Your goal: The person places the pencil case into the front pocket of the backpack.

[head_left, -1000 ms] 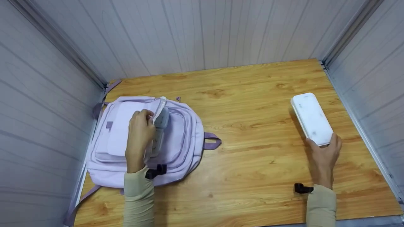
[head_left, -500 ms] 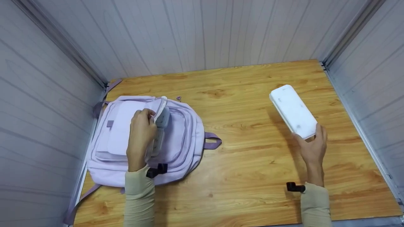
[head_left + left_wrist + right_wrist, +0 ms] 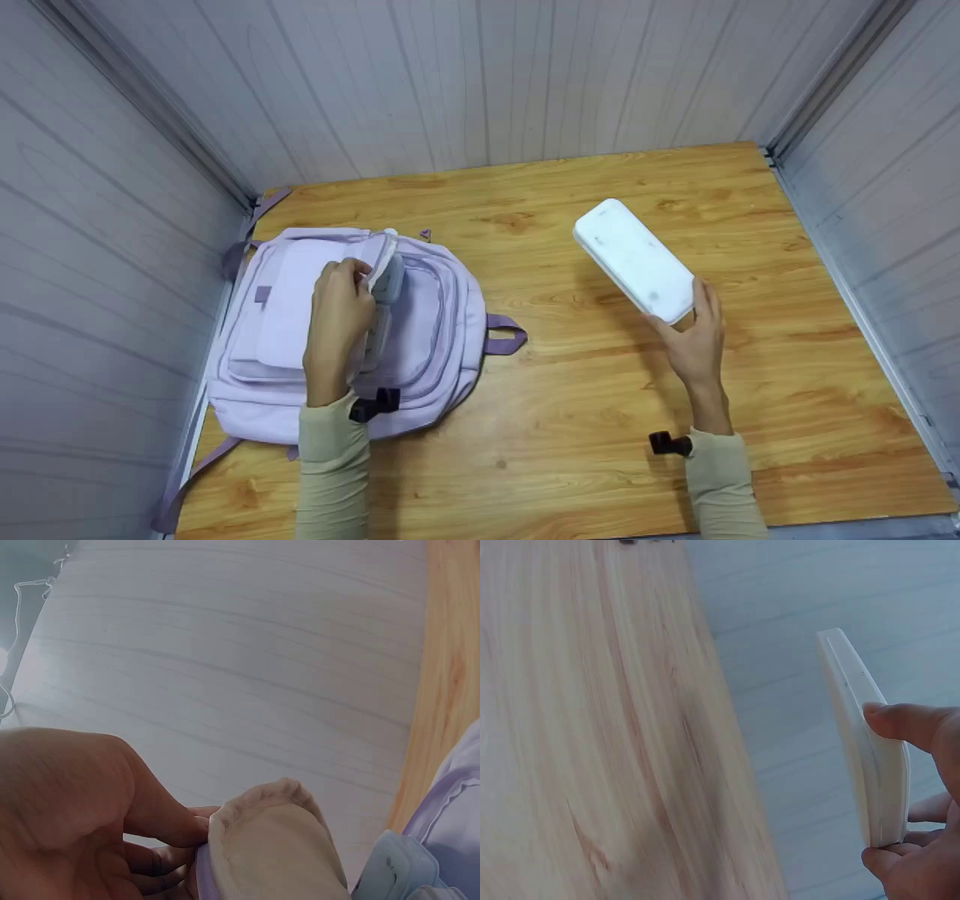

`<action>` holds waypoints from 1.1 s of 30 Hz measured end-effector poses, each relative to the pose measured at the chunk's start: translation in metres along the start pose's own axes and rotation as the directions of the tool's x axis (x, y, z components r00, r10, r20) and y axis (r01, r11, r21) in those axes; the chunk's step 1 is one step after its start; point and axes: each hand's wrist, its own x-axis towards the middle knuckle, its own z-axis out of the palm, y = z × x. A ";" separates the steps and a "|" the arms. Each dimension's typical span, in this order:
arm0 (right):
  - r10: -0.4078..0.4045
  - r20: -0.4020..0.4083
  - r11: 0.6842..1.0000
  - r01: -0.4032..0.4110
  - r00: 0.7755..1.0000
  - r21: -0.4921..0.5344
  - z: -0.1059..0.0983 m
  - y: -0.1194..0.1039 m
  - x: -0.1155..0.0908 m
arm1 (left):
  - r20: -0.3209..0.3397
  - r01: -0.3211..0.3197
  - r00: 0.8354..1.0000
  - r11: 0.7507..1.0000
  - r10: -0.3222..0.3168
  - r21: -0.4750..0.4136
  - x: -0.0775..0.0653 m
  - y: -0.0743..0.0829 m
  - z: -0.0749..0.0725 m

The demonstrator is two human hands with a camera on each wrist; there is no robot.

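A lilac backpack [image 3: 457,315] lies flat on the left of the table, its front pocket unzipped. My left hand [image 3: 339,319] pinches the edge of the pocket flap [image 3: 277,840] between thumb and fingers and lifts it. Inside the pocket sit pale blue-grey boxes [image 3: 388,281], partly hidden by the flap and hand; one box [image 3: 390,866] shows in the left wrist view. My right hand [image 3: 696,341] grips a long white case [image 3: 634,259] by its near end, thumb on one side and fingers on the other. The case is held above the table, tilted toward the upper left.
The wood-grain table [image 3: 555,435] is enclosed by pale panel walls [image 3: 517,82] at the back and sides. A purple top loop [image 3: 505,335] points right from the backpack, and its straps [image 3: 199,476] trail along the left edge.
My right hand has carried the white case leftward across the table, toward the backpack, and the case has turned further to the left. The left hand stays at the flap.
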 end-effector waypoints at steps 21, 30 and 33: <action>-0.110 0.183 0.994 0.106 0.977 0.033 0.058 -0.042 -0.014 | 0.010 0.015 1.000 1.000 -0.015 -0.003 0.002 0.000 0.001; -0.184 0.263 0.983 0.183 0.947 0.028 0.082 -0.056 -0.026 | -0.009 -0.020 1.000 1.000 0.020 -0.008 0.001 0.001 0.004; -0.208 0.292 0.977 0.211 0.934 0.023 0.092 -0.062 -0.031 | -0.017 -0.038 0.999 0.999 0.038 -0.011 0.001 0.001 0.005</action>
